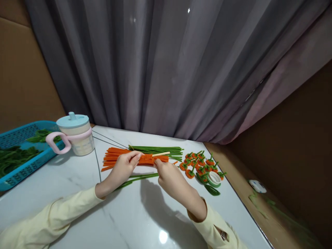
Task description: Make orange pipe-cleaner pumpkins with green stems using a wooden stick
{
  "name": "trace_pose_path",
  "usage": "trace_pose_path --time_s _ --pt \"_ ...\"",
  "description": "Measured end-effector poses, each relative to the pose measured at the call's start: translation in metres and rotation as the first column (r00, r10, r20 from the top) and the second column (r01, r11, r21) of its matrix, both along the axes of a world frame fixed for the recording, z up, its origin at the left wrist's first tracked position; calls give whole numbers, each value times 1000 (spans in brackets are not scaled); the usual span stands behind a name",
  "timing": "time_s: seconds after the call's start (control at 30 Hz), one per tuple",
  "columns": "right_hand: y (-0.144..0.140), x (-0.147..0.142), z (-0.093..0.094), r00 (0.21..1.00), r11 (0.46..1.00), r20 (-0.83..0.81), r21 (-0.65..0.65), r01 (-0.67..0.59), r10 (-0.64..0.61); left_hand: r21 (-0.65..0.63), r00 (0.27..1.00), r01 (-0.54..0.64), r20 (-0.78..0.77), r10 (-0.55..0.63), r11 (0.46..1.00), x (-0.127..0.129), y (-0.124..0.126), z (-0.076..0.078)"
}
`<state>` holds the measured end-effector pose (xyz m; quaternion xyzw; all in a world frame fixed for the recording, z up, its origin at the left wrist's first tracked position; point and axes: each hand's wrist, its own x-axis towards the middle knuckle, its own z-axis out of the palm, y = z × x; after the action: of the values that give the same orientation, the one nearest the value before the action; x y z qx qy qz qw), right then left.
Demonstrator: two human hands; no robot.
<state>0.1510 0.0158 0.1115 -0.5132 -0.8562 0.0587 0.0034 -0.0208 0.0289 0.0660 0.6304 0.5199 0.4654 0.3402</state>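
My left hand (125,167) and my right hand (167,176) meet over an orange pipe cleaner (146,159) wound in a coil on a thin wooden stick (161,154). The left fingers pinch the coil's left end, while the right hand holds the stick at the coil's right end. Beneath them lies a bundle of orange pipe cleaners (114,157), with green pipe cleaners (158,149) just behind. Two green stems (140,177) lie on the table between my wrists.
Several small orange pumpkin shapes with green stems (199,165) sit at the right, beside a roll of green tape (214,179). A lidded cup with a pink handle (75,134) and a blue basket of green leaves (18,152) stand at the left. A grey curtain hangs behind the white marble table (124,214).
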Motion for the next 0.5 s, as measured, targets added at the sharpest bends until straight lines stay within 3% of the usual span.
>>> trace_pose_path --time_s 0.13,0.3,0.4,0.5 --pt "-6 4 7 985 991 125 37 -127 122 171 968 12 -249 32 985 0 -6 -1" --pt "-9 10 4 935 952 214 60 -300 282 260 863 234 -499 -77 937 -2 -14 -3" --pt "-7 15 6 926 945 228 62 -321 300 238 825 354 -535 -181 904 -4 -14 0" --pt "3 24 12 934 943 151 35 -331 323 127 824 403 -482 -299 906 -7 -12 9"
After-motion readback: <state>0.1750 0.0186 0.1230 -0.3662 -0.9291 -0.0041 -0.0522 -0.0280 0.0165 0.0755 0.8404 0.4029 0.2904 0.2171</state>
